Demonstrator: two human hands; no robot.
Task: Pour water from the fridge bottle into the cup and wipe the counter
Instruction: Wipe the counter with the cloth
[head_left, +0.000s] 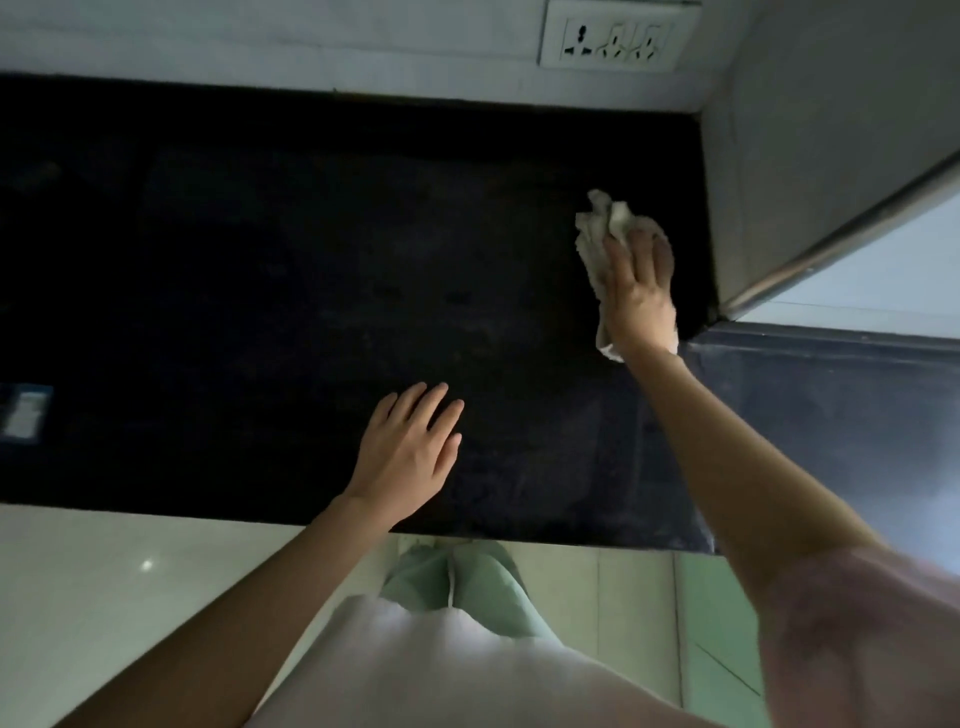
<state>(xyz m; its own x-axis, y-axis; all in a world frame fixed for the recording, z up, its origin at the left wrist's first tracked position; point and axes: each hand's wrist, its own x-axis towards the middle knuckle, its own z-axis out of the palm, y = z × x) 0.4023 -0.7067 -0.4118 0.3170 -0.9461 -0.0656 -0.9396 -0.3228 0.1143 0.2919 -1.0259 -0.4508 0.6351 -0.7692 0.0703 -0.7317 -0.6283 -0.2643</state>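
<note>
Our right hand (636, 291) pressed a crumpled off-white cloth (602, 234) onto the black stone tabletop (260, 234), its long axis running away from us beneath the fingers; our left hand (408, 452) lay spread flat nearer us.

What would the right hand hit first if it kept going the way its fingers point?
Likely the back wall: the right hand, pressing the cloth, points across bare counter. The side wall runs close alongside; depth is unclear.

Your right hand (636, 291) is stretched way out, arm nearly straight, fingers curled over a crumpled cloth (602, 228) and pressing down on it. Your left hand (408, 452) lies flat, fingers straight and slightly spread, elbow bent.
</note>
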